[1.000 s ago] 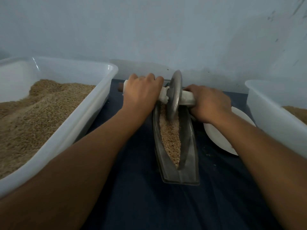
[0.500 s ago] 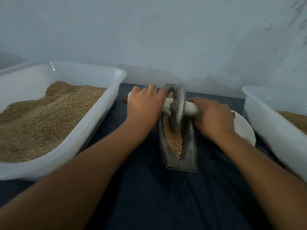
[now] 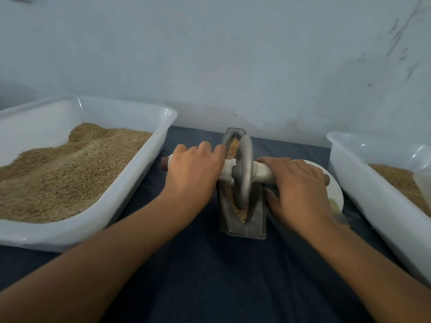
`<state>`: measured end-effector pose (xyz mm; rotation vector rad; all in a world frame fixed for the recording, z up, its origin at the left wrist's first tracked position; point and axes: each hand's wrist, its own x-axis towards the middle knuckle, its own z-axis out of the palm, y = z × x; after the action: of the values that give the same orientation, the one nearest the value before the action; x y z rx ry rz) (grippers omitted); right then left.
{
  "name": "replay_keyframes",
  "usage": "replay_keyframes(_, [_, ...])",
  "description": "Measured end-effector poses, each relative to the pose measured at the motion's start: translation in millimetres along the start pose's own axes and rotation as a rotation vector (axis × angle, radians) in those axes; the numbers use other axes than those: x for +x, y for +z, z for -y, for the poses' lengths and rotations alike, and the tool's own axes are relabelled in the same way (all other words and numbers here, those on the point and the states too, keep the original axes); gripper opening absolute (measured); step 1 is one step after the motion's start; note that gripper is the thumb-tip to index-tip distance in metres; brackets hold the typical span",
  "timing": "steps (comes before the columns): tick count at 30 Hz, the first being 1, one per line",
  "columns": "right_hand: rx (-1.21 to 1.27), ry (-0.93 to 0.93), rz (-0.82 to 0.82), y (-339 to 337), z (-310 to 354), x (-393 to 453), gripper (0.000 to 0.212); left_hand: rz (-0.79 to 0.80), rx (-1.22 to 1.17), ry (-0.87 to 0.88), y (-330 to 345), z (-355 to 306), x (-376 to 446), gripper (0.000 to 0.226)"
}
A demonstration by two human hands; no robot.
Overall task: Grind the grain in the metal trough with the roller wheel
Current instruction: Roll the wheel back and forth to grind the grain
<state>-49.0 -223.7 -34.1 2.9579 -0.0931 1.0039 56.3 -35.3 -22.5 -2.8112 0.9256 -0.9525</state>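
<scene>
Wheel [image 3: 244,169] upright in trough [image 3: 256,213], now rolled back to near end, lower rim in grain [image 3: 240,212]; half a second ago sat further toward far end. Left hand [image 3: 194,172] curled over wrapped handle [image 3: 227,171] left of wheel. Right hand [image 3: 299,190] laid over right handle, fingers less curled; grip there unclear. Trough lengthwise on dark cloth [image 3: 198,264], between left tub [image 3: 149,164] of grain and right tub [image 3: 373,206]. White plate [image 3: 335,190] partly under right hand. More far-end grain exposed than before.
</scene>
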Motion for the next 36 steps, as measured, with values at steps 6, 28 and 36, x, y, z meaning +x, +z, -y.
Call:
replay_keyframes(6, [-0.086,0.064,0.063,11,-3,23,0.042,0.004,-0.040,0.028,20,3,23,0.039])
replay_keyframes(28, [-0.078,0.131,0.207,33,-18,84,0.038,0.036,-0.078,0.043,34,11,64,0.043])
replay_keyframes(36, [0.025,0.118,0.075,19,-7,39,0.039,0.097,-0.006,0.078,14,8,37,0.057])
